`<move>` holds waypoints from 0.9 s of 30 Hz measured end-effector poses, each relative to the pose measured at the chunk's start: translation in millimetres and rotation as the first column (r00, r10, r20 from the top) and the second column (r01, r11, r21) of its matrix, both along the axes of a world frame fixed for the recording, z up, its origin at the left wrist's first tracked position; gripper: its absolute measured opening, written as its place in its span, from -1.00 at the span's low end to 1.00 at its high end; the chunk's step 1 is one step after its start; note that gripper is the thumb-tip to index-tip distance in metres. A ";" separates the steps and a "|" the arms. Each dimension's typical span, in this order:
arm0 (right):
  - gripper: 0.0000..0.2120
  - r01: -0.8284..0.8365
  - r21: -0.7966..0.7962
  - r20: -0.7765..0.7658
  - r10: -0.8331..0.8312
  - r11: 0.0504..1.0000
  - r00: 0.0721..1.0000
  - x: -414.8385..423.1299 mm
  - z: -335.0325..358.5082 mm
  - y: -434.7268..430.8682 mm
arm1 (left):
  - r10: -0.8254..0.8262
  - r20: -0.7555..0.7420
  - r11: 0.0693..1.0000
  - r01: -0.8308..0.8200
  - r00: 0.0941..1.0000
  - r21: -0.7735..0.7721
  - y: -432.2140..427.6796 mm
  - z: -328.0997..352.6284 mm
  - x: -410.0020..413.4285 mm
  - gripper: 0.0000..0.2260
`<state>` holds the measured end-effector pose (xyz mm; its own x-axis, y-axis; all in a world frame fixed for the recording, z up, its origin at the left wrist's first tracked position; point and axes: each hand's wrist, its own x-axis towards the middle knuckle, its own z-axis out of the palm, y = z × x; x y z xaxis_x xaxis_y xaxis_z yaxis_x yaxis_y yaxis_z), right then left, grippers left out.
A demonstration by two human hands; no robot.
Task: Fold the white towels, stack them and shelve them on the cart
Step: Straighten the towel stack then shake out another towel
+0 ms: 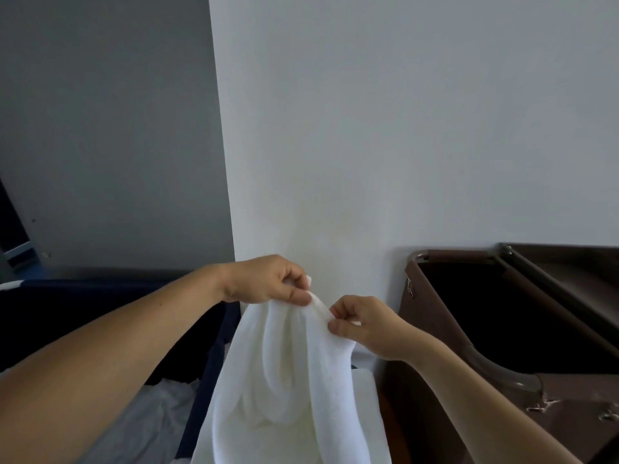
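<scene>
Towel (288, 380) bottom beyond lower edge

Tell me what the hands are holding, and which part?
A white towel. The left hand and the right hand both pinch its bunched top edge, close together, and the rest hangs down.

Left hand (268, 279) and right hand (363, 324) pinching hanging white towel (288, 373), brown cart (502, 313) right

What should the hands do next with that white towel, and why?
Probably slide the right hand away from the left hand along the edge. Both pinch the white towel close together, so it hangs bunched in folds and needs spreading first.
</scene>
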<state>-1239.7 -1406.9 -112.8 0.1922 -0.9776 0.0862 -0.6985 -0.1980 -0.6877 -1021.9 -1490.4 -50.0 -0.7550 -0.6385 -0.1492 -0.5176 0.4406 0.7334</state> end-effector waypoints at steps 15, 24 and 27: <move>-0.85 0.290 0.070 -0.097 -0.283 0.954 0.954 -60.7 -7.6 1.4 | 0.642 -0.399 0.565 -0.756 0.654 -0.331 -75.9 -15.2 42.7 -0.76; -0.92 0.512 -0.133 0.187 -0.485 0.849 0.854 -87.4 -0.6 14.5 | 0.707 -0.345 0.547 -0.787 0.617 -0.285 -75.2 -35.3 39.2 -0.73; -0.81 0.547 -0.086 0.491 -0.443 0.832 0.750 -86.2 13.9 18.0 | 0.718 -0.317 0.578 -0.784 0.620 -0.226 -73.4 -30.1 38.0 -0.73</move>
